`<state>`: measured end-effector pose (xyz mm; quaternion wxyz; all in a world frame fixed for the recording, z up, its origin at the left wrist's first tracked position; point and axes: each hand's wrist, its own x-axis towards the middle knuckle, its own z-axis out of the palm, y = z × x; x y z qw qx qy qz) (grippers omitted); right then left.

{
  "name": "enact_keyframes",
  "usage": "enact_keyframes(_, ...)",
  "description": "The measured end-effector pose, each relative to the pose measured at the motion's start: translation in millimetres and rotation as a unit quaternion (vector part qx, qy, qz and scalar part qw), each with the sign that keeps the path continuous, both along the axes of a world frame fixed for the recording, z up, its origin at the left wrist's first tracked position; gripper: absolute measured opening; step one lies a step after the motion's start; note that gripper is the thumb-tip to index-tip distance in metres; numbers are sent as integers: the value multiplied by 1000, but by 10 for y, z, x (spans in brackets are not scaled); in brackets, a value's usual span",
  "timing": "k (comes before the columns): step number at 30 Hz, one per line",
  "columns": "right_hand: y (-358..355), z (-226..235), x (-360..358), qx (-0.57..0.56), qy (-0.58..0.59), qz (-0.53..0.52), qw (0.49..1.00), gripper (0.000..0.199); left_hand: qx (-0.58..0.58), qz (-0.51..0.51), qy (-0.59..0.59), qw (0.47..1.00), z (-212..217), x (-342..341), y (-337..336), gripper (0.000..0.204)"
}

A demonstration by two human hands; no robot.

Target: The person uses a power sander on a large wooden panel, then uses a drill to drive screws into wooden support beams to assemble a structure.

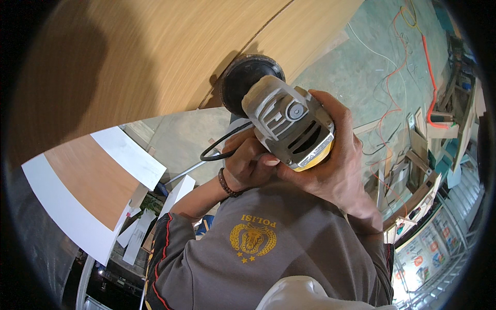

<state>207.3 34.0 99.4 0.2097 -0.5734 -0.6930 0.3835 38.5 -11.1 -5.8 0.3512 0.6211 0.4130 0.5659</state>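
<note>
An angle grinder [281, 116] with a grey metal head, a yellow housing and a round black disc [240, 82] is held in front of my chest. My right hand [338, 160] wraps around its side, with the thumb along the near end. Beside the grinder, my left hand [243, 163] is closed, its thumb close to my right thumb; what its fingers grip is hidden. A black cable [209, 155] loops against that hand. The disc overlaps the lower edge of a large wood-grain panel [170, 51], where a dark seam runs; whether they touch I cannot tell.
White-and-brown boards [93, 181] lie at the left. Across the floor at the right run orange cords [390, 98] and a thick red hose [431, 77]. Scrap wood pieces [418, 150] are stacked along the right side.
</note>
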Motion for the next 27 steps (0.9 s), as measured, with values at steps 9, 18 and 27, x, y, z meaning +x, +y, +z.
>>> enact_keyframes(9,94,-117,27,29,27,-41,998,96,-66,-26,-20,997,65,52,140,20)
enact_keyframes(18,119,-56,20,23,38,-59,997,94,-99,-30,-18,995,169,45,177,16)
enact_keyframes(27,224,-105,234,29,63,-90,994,91,-85,-16,18,996,230,268,334,11)
